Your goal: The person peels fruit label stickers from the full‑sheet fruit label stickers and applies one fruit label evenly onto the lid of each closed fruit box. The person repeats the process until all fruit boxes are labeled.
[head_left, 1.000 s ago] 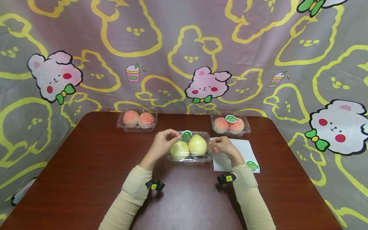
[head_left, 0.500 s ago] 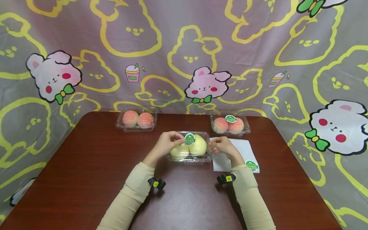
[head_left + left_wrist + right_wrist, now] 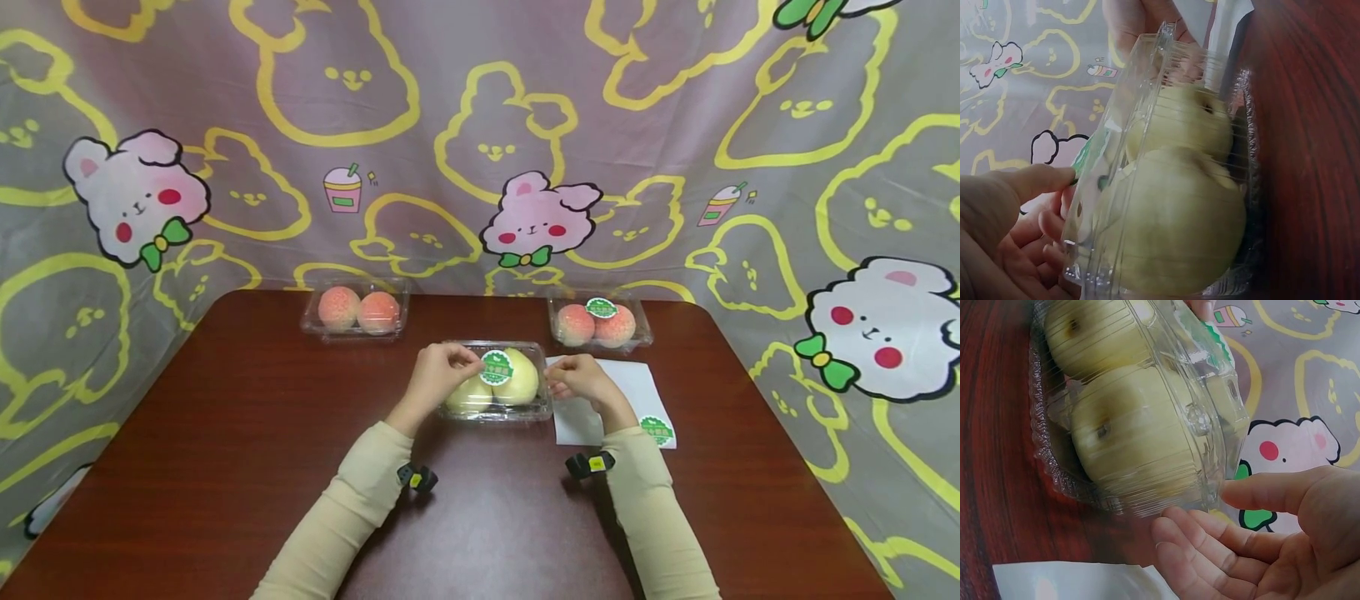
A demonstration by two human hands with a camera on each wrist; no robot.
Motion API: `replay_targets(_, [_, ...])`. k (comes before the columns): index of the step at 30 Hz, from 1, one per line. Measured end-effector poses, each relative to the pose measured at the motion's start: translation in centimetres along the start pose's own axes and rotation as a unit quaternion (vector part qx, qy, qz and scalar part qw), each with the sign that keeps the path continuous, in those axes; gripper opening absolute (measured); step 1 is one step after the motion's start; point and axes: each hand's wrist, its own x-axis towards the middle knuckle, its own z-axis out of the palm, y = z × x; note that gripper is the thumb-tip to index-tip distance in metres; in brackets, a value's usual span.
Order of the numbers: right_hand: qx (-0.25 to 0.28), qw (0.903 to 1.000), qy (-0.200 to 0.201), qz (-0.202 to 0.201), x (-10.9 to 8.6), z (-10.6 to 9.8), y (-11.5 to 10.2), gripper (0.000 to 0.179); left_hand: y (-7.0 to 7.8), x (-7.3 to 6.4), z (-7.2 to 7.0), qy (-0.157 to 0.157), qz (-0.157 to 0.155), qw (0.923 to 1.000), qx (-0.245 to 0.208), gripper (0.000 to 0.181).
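A clear plastic fruit box stands in mid-table with two pale yellow-green, pear-like fruits inside. At its left, my left hand pinches the left edge of a round green-and-white sticker between thumb and finger. The sticker lies over the lid; how much of it touches the plastic is hard to tell. In the left wrist view the thumb presses the sticker's green rim. On the other side, my right hand holds the box's right edge, thumb and fingertips at the rim in the right wrist view.
Beside the right hand lies a white backing sheet with another green sticker. Behind are two clear boxes of peaches: the left box shows no sticker, the right box carries a green sticker. A patterned cloth hangs around the table.
My left hand has moved slightly right and down with the sticker, which now lies over the lid's middle and faces up more fully. The right hand has stayed at the box's edge.
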Motion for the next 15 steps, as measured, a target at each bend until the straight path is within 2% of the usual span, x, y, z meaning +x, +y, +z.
replay_targets(15, [-0.003, 0.9999, -0.008, -0.012, -0.16, -0.12, -0.09, 0.031, 0.25, -0.18, 0.78, 0.047, 0.003, 0.998, 0.042, 0.009])
